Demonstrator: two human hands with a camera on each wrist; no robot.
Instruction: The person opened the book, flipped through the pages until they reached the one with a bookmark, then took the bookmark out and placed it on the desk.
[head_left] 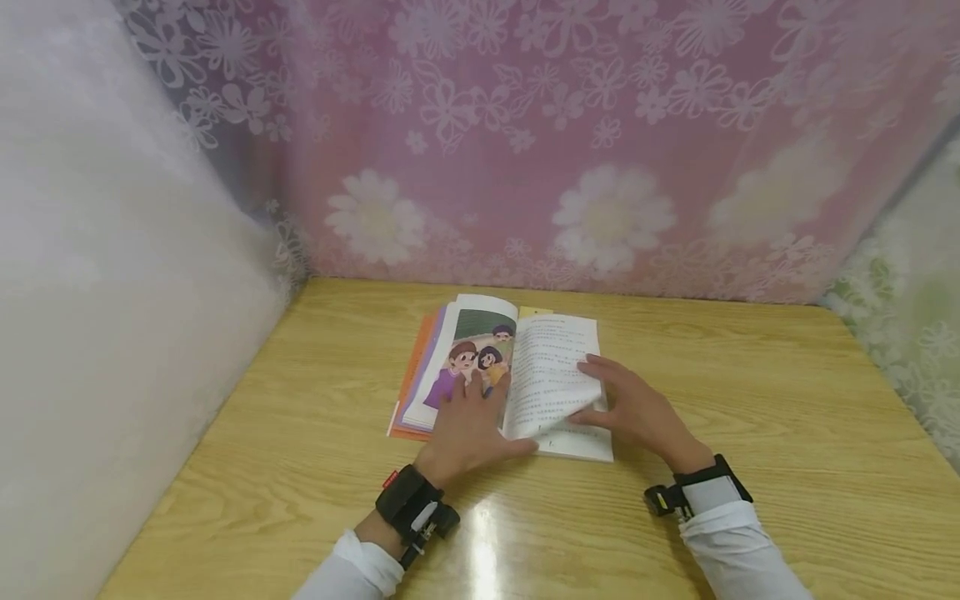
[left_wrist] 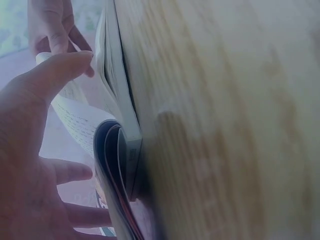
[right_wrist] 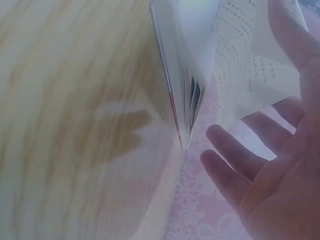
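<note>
An open book lies on the table, its left page showing a coloured picture of several cartoon children and its right side printed text. My left hand rests over the lower part of the picture page, fingers spread, the thumb stretched across the bottom near the spine. On the right, my right hand holds the outer edge of a text page, thumb in front and fingers behind it. That page's lower corner is lifted and bent, with more print showing underneath. In the left wrist view the left-hand leaves curl over at the spine.
The wooden table stretches around the book, with a bright reflection in front. A pink flowered curtain hangs along the back edge, and a pale sheet borders the left side. Orange and purple cover edges stick out at the book's left.
</note>
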